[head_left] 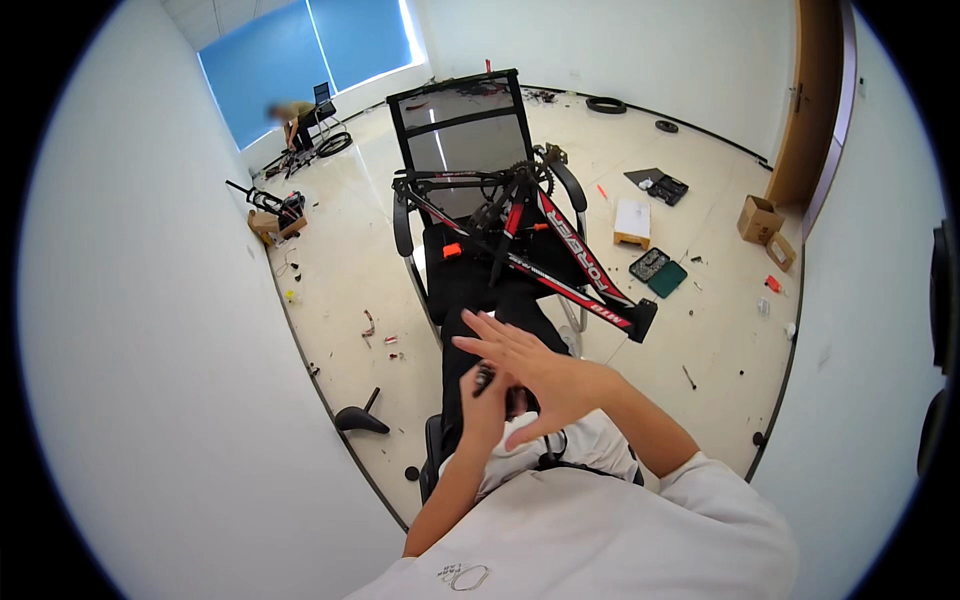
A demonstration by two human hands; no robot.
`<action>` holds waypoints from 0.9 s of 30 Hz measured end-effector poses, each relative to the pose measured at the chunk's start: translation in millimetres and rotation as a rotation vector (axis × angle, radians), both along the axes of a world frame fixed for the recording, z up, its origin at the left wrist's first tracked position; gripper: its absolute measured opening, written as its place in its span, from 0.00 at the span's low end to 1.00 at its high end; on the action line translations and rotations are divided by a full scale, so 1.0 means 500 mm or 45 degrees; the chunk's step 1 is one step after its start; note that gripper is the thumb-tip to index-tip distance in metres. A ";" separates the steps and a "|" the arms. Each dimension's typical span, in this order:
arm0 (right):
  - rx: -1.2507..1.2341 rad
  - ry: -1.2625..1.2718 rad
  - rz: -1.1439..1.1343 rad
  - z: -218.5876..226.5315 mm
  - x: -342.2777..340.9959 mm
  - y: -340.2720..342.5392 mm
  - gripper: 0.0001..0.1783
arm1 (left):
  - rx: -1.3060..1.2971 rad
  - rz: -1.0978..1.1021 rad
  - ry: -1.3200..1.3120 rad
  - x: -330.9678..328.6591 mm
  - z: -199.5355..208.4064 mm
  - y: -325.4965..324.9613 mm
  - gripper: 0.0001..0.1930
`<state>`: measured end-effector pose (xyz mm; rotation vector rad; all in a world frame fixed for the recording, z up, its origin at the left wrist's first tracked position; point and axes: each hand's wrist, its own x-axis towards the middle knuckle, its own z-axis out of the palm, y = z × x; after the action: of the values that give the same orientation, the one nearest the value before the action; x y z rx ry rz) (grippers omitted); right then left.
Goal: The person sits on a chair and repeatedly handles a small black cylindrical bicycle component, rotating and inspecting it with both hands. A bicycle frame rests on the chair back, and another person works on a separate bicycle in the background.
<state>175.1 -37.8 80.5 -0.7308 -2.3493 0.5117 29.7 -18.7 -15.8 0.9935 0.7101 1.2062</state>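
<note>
Over my lap, my left hand [484, 412] is closed around a small dark cylindrical part [484, 378] with a shiny end; its exact kind is too small to tell. My right hand [540, 372] is held just above and beside it, fingers stretched out and thumb apart, with nothing seen in it. It partly covers the left hand. In front of my knees, a black, red and white bicycle frame [566, 245] with its crankset [520, 185] lies across a black mesh office chair [465, 140]. An orange object [452, 250] rests on the seat.
A bicycle saddle [362, 420] lies on the floor at left, near a wall. Right of the chair are an open green tool case [660, 272], a white-topped box [632, 222] and a cardboard box [758, 220]. Far left, a person [296, 115] bends over bicycle parts.
</note>
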 end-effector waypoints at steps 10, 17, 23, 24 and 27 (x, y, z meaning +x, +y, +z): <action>-0.183 0.458 -0.264 -0.008 0.007 0.078 0.54 | 0.271 -0.486 0.379 -0.015 0.012 -0.012 0.06; -0.106 0.145 -0.070 -0.058 -0.012 -0.021 0.66 | 0.685 -0.008 0.640 -0.018 0.014 0.004 0.10; -0.795 0.193 0.061 -0.115 0.007 0.009 0.66 | 0.791 0.240 0.686 -0.019 0.032 0.002 0.08; -0.847 0.293 0.060 -0.142 0.002 0.019 0.61 | 0.768 0.288 0.638 -0.019 0.034 0.004 0.09; -0.892 0.229 0.017 -0.131 0.005 0.028 0.54 | 0.379 0.165 0.207 -0.029 0.054 -0.004 0.11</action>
<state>177.9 -23.6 14.8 -0.9204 -1.9924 1.3788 15.3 -20.9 11.3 1.3200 0.7445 1.3819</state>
